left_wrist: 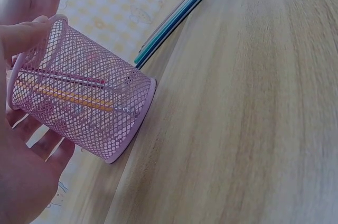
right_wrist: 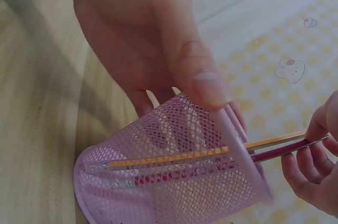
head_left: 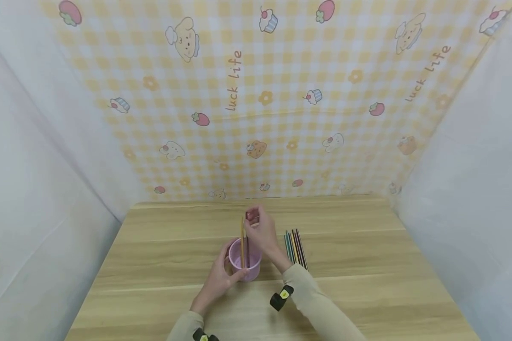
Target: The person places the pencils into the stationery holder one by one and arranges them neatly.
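A pink mesh pencil cup [head_left: 252, 273] stands on the wooden table, its round rim facing up. My left hand [head_left: 220, 276] grips it from the left side, thumb near the rim and fingers round the wall. Inside are a yellow-orange pencil [head_left: 242, 237] and a dark red pencil [head_left: 248, 251], both reaching above the rim. My right hand [head_left: 262, 232] is over the cup and pinches the upper part of the dark red pencil. Through the mesh [right_wrist: 158, 129] in the right wrist view, the pencils' clear-looking lower ends show near the base.
Several pencils [head_left: 296, 246] in teal, dark blue, yellow and dark colours lie side by side to the right of the cup, partly behind the right forearm. A yellow checked cloth [head_left: 264, 132] hangs at the table's back edge, with white sheets on both sides.
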{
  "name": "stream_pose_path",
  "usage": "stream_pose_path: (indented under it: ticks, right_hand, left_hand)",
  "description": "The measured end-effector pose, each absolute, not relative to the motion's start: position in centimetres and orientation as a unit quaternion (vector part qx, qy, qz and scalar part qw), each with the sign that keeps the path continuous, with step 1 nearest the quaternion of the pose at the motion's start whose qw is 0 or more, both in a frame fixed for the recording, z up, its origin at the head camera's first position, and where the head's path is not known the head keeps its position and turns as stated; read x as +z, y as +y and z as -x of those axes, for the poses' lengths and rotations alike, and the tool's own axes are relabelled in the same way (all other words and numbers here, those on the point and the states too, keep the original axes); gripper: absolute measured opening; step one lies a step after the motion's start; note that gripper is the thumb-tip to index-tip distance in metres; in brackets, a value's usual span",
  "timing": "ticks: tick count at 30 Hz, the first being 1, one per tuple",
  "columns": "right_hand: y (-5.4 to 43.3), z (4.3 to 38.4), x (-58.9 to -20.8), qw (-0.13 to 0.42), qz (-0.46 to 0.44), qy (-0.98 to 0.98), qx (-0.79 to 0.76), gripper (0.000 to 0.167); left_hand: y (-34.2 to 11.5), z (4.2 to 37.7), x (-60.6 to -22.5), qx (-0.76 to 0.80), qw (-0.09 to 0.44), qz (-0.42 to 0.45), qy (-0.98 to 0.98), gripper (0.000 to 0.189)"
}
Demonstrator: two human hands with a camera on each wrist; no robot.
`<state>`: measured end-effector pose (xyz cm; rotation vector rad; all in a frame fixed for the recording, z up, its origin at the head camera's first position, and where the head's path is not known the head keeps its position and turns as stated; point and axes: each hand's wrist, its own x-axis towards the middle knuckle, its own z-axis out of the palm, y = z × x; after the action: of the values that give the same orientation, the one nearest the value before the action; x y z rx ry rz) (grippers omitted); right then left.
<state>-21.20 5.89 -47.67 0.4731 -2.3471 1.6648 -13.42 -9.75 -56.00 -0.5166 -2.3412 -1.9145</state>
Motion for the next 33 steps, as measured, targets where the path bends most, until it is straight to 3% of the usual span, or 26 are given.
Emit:
stream_pose_path:
  ticks: [10, 21, 33]
  right_hand:
    - [6.6, 21.2, -48.2, 0.097, -0.181, -0.821, 0.533, 0.027]
    - [9.4, 22.0, -48.0, 0.066, -0.143, -0.84, 0.519, 0.027]
    - [14.3, 24.1, -49.9, 0.088, -0.083, -0.86, 0.496, 0.029]
  left_hand:
    - [-9.6, 13.4, -55.9, -0.626, 0.036, 0.163, -0.762, 0.087]
    - [-9.7, 13.4, -56.1, -0.628, 0.037, 0.17, -0.759, 0.087]
    - [-9.6, 13.3, -55.9, -0.637, 0.027, 0.158, -0.754, 0.09]
